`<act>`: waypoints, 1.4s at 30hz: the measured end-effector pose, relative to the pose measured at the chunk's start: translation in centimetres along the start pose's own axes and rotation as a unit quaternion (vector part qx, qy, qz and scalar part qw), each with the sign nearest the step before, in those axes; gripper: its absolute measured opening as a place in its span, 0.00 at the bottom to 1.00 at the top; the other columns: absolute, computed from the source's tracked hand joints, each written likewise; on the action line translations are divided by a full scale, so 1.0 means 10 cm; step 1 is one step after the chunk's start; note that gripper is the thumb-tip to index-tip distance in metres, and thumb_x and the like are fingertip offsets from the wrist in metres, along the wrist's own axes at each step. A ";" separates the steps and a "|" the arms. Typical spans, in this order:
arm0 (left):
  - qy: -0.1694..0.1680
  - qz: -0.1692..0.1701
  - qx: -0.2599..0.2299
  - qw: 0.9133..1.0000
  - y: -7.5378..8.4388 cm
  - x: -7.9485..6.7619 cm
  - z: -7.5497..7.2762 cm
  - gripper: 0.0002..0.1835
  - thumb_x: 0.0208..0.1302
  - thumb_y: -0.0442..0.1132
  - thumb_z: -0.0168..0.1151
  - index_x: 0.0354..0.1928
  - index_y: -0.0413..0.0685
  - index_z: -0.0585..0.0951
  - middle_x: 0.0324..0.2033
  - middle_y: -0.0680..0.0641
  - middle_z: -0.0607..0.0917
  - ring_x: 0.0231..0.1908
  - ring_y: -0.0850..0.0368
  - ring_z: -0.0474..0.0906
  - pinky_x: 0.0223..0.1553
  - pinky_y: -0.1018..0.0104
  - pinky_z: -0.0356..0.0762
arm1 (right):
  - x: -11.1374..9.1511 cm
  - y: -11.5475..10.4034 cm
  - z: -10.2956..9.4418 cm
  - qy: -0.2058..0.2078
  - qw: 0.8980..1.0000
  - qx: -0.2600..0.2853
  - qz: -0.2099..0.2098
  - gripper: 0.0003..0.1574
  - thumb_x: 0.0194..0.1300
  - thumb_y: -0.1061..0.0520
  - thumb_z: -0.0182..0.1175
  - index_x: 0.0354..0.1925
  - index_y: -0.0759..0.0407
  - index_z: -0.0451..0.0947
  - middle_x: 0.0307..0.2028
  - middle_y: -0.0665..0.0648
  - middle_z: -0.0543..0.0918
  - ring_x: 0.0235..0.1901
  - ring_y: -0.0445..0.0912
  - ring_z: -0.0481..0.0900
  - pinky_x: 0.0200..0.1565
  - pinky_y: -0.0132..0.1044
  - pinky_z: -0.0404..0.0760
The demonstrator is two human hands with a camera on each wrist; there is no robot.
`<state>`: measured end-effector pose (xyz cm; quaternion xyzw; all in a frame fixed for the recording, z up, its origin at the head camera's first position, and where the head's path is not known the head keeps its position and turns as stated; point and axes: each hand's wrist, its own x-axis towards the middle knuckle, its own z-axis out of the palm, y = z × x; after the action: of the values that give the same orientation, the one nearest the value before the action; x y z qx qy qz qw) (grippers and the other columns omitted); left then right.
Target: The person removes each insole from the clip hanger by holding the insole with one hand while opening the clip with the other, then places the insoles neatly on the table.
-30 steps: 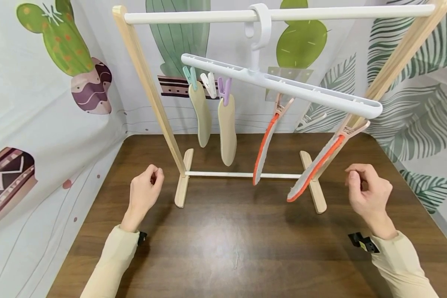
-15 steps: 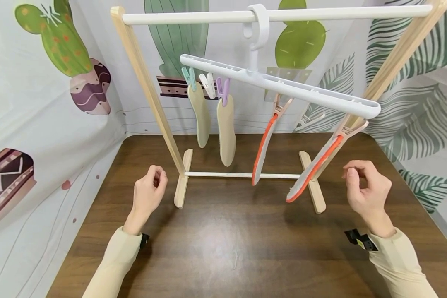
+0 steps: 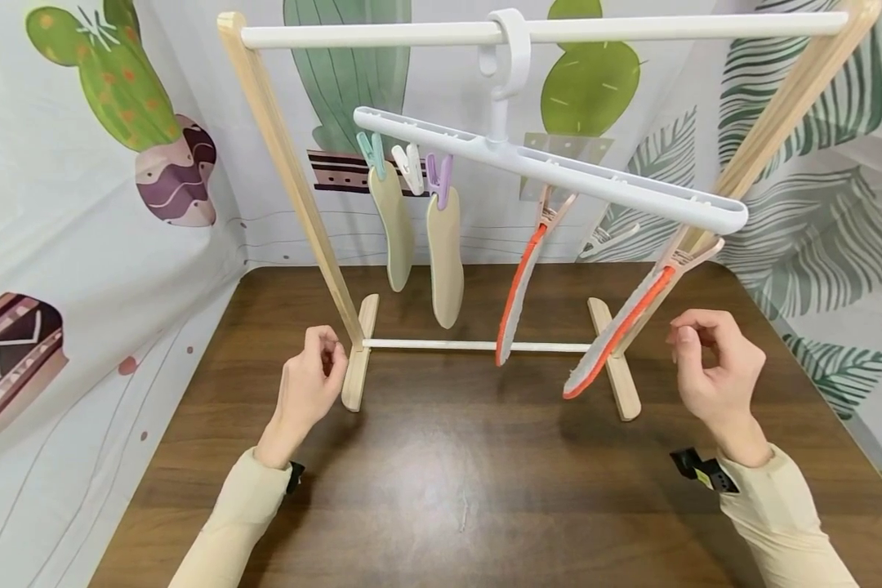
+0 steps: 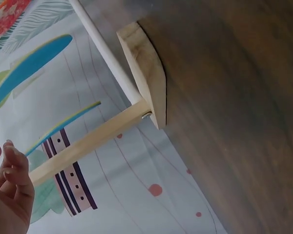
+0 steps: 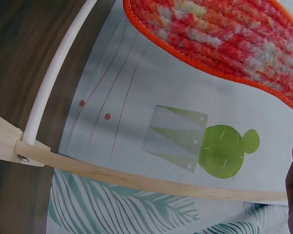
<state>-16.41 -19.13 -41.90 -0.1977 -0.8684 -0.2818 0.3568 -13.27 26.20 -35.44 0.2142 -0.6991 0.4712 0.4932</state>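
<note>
My left hand hovers at the rack's left foot, fingers loosely curled, holding nothing. To the right of the rack is my right hand, its fingers also loosely bent around nothing. Between them a white hanger hangs slanted. From its left half dangle two beige insoles, held by a teal clothespin and a purple clothespin; their other face looks blue in the left wrist view. Two orange-edged insoles hang on the right from pink clothespins; the right wrist view shows red fuzzy pile.
A wooden rack with a white top bar and a lower bar stands on the brown table. A white clothespin and a clear clothespin hold nothing. Behind is a printed cloth.
My left hand has moved right, toward the rack's left foot. My right hand has shifted slightly left and up. The hanger and insoles stay as they were.
</note>
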 end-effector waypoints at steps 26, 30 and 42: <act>-0.091 0.106 -0.085 0.987 0.37 -0.01 0.20 0.06 0.56 0.32 0.51 0.32 0.48 0.76 0.18 0.57 0.71 0.19 0.66 0.67 0.21 0.79 0.63 | 0.27 -0.22 0.27 0.031 0.989 0.146 0.004 0.23 0.58 0.60 0.58 0.35 0.84 0.66 0.30 0.57 0.76 0.25 0.37 0.72 0.24 0.20 0.68; -0.101 0.119 -0.089 0.984 0.44 -0.02 0.23 0.07 0.56 0.31 0.50 0.33 0.48 0.77 0.20 0.57 0.74 0.22 0.67 0.68 0.23 0.78 0.66 | 0.34 -0.28 0.31 0.038 0.987 0.155 0.018 0.24 0.58 0.58 0.59 0.37 0.82 0.67 0.32 0.56 0.75 0.27 0.39 0.72 0.22 0.20 0.66; -0.172 0.062 -0.183 0.966 0.59 -0.06 0.26 0.07 0.61 0.32 0.50 0.37 0.49 0.76 0.26 0.57 0.76 0.30 0.68 0.71 0.30 0.78 0.70 | 0.50 -0.39 0.31 -0.036 0.991 0.127 0.034 0.25 0.64 0.51 0.51 0.46 0.74 0.69 0.46 0.52 0.76 0.46 0.44 0.72 0.50 0.30 0.68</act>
<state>-14.10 -13.11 -41.80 -0.3589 -0.8363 -0.3751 0.1762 -13.97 22.51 -29.45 0.2683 -0.6579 0.5645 0.4201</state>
